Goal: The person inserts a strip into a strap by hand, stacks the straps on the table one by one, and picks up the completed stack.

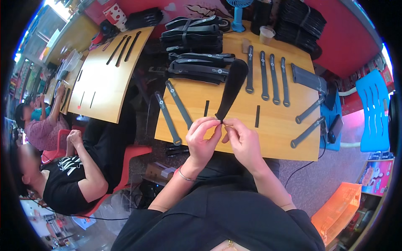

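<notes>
My left hand (202,140) and my right hand (243,140) pinch the near end of a long black strap (231,88), which rises away from me over the wooden table (276,125). Both hands meet at the strap's narrow tip, just above the table's near edge. Two grey straps (172,109) lie flat to the left of my hands. A row of several grey straps (268,75) lies beyond, to the right of the held strap. Two small black strips (257,116) rest on the table on either side of it.
Bundles of black straps (194,35) are stacked at the table's far side, beside a blue fan (238,14) and a plastic cup (266,34). A second wooden table (106,75) stands left. Two seated people (75,175) are at left. A blue chair (374,111) is right.
</notes>
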`<state>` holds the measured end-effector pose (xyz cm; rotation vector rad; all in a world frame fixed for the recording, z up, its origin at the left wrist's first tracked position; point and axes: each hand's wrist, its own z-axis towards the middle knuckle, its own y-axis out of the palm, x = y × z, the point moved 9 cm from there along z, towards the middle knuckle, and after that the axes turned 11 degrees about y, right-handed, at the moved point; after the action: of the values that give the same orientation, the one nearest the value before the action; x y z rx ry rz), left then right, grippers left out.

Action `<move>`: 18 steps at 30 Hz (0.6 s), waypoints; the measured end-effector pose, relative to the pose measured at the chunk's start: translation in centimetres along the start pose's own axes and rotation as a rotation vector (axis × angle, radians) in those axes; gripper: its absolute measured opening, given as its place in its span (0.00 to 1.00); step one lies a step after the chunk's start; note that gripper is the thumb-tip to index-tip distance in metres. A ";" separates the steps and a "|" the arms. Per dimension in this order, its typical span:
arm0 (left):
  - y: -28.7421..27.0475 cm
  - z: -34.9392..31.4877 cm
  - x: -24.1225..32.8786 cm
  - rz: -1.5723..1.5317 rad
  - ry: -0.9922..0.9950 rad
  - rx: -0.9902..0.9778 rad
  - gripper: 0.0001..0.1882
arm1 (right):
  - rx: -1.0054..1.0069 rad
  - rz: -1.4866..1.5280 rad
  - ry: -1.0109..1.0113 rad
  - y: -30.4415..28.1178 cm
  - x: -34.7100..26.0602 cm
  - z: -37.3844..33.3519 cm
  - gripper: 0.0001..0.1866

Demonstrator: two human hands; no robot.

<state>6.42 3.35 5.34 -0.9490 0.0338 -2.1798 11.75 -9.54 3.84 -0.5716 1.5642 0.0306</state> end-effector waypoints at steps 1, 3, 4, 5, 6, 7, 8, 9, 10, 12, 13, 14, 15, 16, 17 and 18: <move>0.0 0.0 0.0 0.004 0.013 -0.001 0.12 | -0.006 0.007 -0.002 0.0 -0.1 0.0 0.09; 0.1 0.1 0.0 0.009 0.026 -0.007 0.12 | -0.010 0.019 -0.001 0.2 -0.1 0.0 0.07; 0.0 0.1 0.1 0.016 0.042 0.002 0.12 | 0.001 0.018 0.009 0.2 0.1 0.0 0.08; 0.0 0.2 0.2 0.023 0.059 0.011 0.13 | 0.012 0.016 0.018 0.3 0.2 0.0 0.08; 0.1 0.3 0.1 0.024 0.057 0.011 0.13 | 0.010 0.017 0.018 0.3 0.4 0.1 0.08; 0.2 0.6 0.5 0.057 0.117 0.015 0.13 | 0.020 0.037 0.006 0.3 0.4 0.3 0.08; 0.3 0.8 0.9 0.089 0.176 0.020 0.13 | 0.030 0.057 -0.006 0.2 0.5 0.5 0.07; 0.4 1.0 1.0 0.090 0.173 0.020 0.13 | 0.027 0.056 -0.003 0.2 0.6 0.5 0.07; 0.7 1.1 1.1 0.086 0.186 0.014 0.13 | 0.036 0.062 -0.007 0.1 0.8 0.5 0.07; 1.0 1.1 1.3 0.083 0.199 0.009 0.14 | 0.045 0.068 -0.010 -0.1 1.0 0.6 0.06; 1.2 1.1 1.3 0.091 0.197 -0.009 0.14 | 0.062 0.066 -0.018 -0.3 1.0 0.6 0.06; 1.4 1.1 1.3 0.098 0.196 -0.028 0.15 | 0.079 0.065 -0.026 -0.5 1.0 0.7 0.06; 1.5 1.0 1.2 0.096 0.196 -0.029 0.15 | 0.081 0.065 -0.024 -0.5 1.1 0.6 0.06; 1.5 0.9 1.0 0.096 0.185 -0.024 0.17 | 0.093 0.058 -0.025 -0.5 1.0 0.6 0.06; 1.5 0.8 0.8 0.096 0.175 -0.019 0.19 | 0.105 0.052 -0.026 -0.5 1.0 0.6 0.06; 1.7 0.7 0.7 0.094 0.175 -0.021 0.19 | 0.107 0.053 -0.025 -0.4 1.1 0.7 0.06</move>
<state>7.59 1.84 5.77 -0.7504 0.1819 -2.1724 12.58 -10.03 2.86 -0.4444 1.5468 -0.0059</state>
